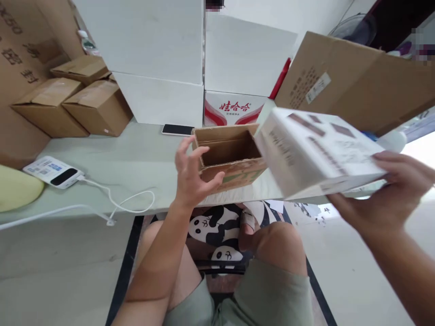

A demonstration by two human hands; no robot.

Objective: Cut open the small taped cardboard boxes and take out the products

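An open brown cardboard box (238,174) stands on the pale table, its inside showing bare cardboard. At its left end is my left hand (193,170), fingers apart and curved around the near left corner; whether the fingertips touch the cardboard I cannot tell. My right hand (390,190) grips a white box (316,154) with brown printed patches by its right end, thumb above and fingers below. The white box is tilted and slightly blurred, held above the table just right of the open box, its left edge close to that box's right end.
Several closed brown cartons (95,104) sit at the back left. A phone (178,130) lies behind the open box. A white device (54,172) with a cable (112,194) rests at left. White boxes (159,99) and a large cardboard carton (353,81) line the back.
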